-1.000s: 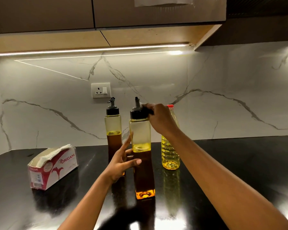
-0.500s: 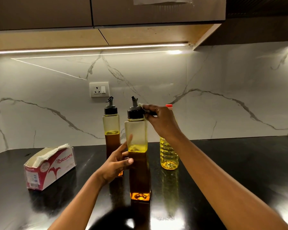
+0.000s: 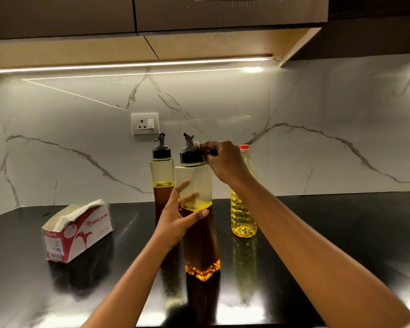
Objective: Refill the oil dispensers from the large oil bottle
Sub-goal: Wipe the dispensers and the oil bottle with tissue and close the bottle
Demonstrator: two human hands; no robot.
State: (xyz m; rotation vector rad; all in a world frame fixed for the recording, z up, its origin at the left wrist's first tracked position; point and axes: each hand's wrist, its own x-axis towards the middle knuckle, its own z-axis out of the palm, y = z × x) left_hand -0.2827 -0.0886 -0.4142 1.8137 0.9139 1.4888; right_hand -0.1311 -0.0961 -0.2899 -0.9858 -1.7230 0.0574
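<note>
Black surface (image 3: pixel 341 233) is carrying two oil dispensers midway between its left and right edges, the far dispenser (image 3: pixel 161 176) just behind the near dispenser (image 3: pixel 200 235). Left grip (image 3: pixel 175 221) is wrapping the near dispenser at its oil line, fingers showing through the glass. Right grip (image 3: pixel 223 162) is pinching that dispenser's black cap (image 3: pixel 191 157). Large oil bottle (image 3: pixel 243 218), red-capped, is standing just right of them toward the back edge. Tissue box (image 3: pixel 78 233) is lying toward the left edge.

Tissue box (image 3: pixel 78 233): "ORIGAMI" in white on red side. Large oil bottle (image 3: pixel 243 209) neck label unreadable.
</note>
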